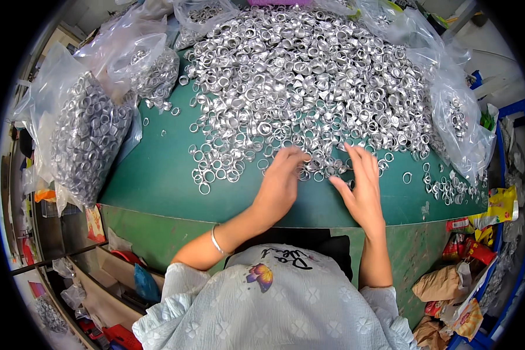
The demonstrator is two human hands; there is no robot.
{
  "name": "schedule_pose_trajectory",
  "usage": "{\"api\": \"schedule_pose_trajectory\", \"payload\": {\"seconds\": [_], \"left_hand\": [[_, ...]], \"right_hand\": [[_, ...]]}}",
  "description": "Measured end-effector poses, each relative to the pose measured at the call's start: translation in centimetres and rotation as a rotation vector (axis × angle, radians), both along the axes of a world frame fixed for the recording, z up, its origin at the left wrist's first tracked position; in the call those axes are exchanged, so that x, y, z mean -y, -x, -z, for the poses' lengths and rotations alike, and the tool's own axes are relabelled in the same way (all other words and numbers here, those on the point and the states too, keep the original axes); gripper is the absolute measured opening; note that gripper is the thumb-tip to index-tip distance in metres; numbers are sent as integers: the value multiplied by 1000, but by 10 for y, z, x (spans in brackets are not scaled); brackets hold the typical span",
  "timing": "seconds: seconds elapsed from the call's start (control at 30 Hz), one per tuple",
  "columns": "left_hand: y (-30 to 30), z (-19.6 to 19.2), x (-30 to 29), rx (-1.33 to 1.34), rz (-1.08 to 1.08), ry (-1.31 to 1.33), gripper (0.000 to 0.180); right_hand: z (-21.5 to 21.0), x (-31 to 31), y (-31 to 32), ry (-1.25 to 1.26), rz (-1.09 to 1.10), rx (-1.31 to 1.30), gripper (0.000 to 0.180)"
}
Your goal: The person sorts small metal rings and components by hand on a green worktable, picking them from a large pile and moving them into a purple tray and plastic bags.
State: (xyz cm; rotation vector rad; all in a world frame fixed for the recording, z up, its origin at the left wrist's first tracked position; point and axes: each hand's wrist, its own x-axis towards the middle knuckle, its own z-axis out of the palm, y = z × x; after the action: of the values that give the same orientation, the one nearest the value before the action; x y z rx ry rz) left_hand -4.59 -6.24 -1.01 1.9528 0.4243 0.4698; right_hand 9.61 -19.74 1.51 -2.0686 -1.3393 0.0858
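Observation:
A large heap of silver-coloured metal rings (309,64) covers the far and middle part of the green tabletop (157,175). At the heap's near edge, my left hand (281,184) is closed, its fingers curled together and bent to the right among loose rings. Whatever its fingertips hold, if anything, is hidden. A silver bangle (217,240) circles my left wrist. Just to the right, my right hand (363,189) is open, thumb apart from the fingers, with its fingertips at the loose rings. Between the two hands lie several scattered rings (318,175).
A clear plastic bag full of rings (87,140) leans at the table's left, with a smaller ring bag (157,73) behind it. Another plastic bag (458,122) lies along the right edge, near a small group of rings (452,189). Paper bags (443,283) stand below on the right.

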Motion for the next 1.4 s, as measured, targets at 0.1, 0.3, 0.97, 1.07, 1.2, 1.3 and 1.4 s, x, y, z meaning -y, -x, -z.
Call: {"api": "schedule_pose_trajectory", "payload": {"seconds": [0.1,0.3,0.97,1.07,1.2,1.3,1.4], "left_hand": [[-26,-13,5,-193,14,-802,46],[-10,3,-16,-237,161,-864,50],[14,-17,-11,-185,-58,-629,43],[4,-18,10,-176,210,-631,48],[-4,-8,22,-247,336,-788,52],[-11,-2,23,-225,351,-755,49],[-14,-3,20,-235,317,-747,46]], "right_hand": [[17,-16,8,163,-56,135,66],[12,1,19,167,-317,31,62],[11,-19,-44,164,86,345,12],[5,5,-49,-122,162,74,12],[4,67,-72,-98,416,208,13],[6,129,-100,-4,691,389,11],[11,165,-131,85,848,499,10]]}}
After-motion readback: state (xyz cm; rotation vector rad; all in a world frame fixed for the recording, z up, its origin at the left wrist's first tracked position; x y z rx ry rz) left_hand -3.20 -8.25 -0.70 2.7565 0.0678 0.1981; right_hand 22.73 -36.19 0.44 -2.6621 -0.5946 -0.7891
